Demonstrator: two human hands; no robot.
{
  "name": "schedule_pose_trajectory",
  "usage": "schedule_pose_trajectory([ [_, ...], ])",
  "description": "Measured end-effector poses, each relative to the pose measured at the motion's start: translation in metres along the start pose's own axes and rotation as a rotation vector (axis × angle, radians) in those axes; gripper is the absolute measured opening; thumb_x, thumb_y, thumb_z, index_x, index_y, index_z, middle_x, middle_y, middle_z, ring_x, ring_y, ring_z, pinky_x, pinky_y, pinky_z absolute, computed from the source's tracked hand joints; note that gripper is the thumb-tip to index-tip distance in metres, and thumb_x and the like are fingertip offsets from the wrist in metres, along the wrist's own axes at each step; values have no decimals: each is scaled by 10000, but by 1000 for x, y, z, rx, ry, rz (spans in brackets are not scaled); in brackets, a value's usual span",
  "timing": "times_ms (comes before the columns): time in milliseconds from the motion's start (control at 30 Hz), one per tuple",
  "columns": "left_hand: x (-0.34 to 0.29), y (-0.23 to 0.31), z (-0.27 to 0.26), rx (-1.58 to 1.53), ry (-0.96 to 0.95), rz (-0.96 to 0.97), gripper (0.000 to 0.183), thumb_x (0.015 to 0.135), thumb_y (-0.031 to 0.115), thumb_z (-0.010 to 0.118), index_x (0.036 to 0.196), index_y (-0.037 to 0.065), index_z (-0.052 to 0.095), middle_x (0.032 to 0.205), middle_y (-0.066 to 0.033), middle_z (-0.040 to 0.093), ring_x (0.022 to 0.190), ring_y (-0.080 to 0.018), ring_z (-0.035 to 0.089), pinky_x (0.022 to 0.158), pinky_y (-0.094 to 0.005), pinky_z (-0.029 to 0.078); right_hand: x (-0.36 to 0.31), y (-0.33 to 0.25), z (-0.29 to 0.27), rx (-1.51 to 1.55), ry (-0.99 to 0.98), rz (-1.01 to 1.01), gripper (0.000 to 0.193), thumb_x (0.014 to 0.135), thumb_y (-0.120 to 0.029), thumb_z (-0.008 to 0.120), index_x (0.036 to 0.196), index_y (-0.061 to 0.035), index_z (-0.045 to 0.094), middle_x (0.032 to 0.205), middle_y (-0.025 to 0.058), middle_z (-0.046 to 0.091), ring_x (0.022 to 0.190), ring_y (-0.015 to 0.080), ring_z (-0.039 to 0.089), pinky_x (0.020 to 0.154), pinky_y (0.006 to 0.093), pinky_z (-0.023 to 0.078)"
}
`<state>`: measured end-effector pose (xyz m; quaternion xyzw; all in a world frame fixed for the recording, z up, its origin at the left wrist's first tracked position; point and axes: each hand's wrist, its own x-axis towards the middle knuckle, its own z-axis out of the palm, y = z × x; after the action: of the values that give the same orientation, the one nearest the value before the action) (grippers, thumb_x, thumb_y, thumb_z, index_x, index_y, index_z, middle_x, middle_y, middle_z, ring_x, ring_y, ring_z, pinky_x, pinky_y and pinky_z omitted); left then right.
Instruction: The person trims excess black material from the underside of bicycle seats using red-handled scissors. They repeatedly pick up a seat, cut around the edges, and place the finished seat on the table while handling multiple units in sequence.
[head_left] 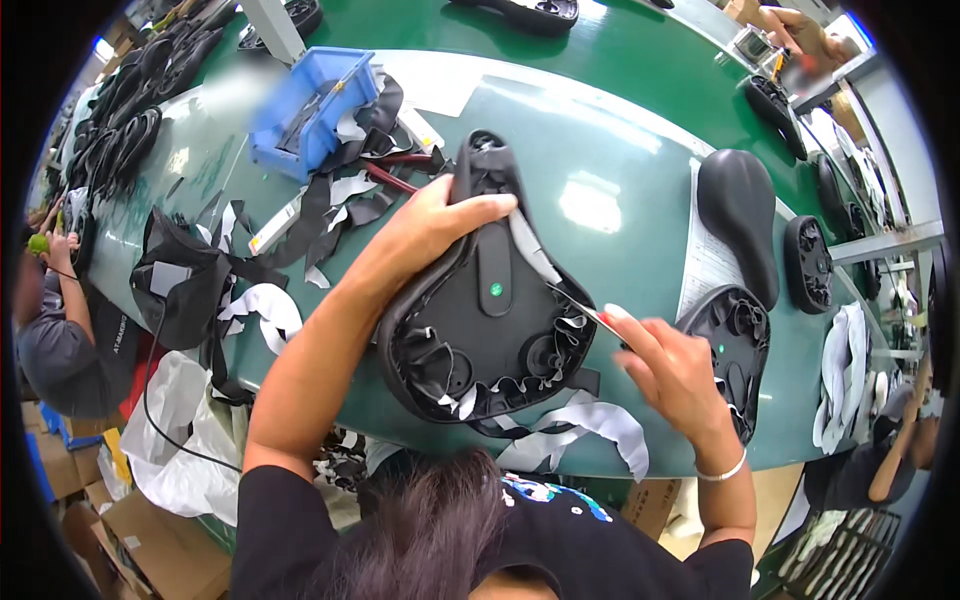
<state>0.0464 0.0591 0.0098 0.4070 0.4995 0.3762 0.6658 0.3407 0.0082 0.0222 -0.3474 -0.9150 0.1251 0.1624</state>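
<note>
A broad, glossy green table (620,265) spread under everything, catching the overhead light. Above its near edge, the person held up an upturned black bike saddle (500,355), wide at the rear and narrowing to a long nose, its hard shell rimmed with puckered, pleated cover fabric. To its right lay a smooth, padded saddle (735,215), and just below that another upturned one (700,325). A blue plastic bin (280,158) stood tilted beyond the left forearm.

The left hand (445,220) gripped the nose, thumb laid across it, the other fingertips hidden from me. The right hand (665,370) came in from the side, wrist bent, thumb and forefinger pinching a slim metal tool (578,304) against the saddle's rim. Curled pale offcuts (615,430) littered the near edge. A tiny green sticker (496,290) dotted the shell.
</note>
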Motion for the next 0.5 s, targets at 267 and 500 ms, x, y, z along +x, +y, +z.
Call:
schedule_pose_trajectory([
  [267, -2, -10, -5, 167, 115, 80, 325, 824, 227, 595, 1060, 9, 548, 827, -9, 554, 662, -73, 531, 588, -218, 450, -51, -42, 40, -137, -59, 285, 699, 819, -106, 680, 1436, -158, 356, 710, 116, 531, 524, 294, 543, 463, 397, 441],
  [500, -62, -43, 0, -69, 484, 91, 375, 855, 294, 604, 1097, 13, 545, 849, -14, 551, 708, -80, 543, 612, -222, 449, -84, -95, 57, 264, 100, 473, 598, 871, -134, 637, 1406, -81, 374, 919, 201, 648, 748, 352, 658, 619, 401, 522],
])
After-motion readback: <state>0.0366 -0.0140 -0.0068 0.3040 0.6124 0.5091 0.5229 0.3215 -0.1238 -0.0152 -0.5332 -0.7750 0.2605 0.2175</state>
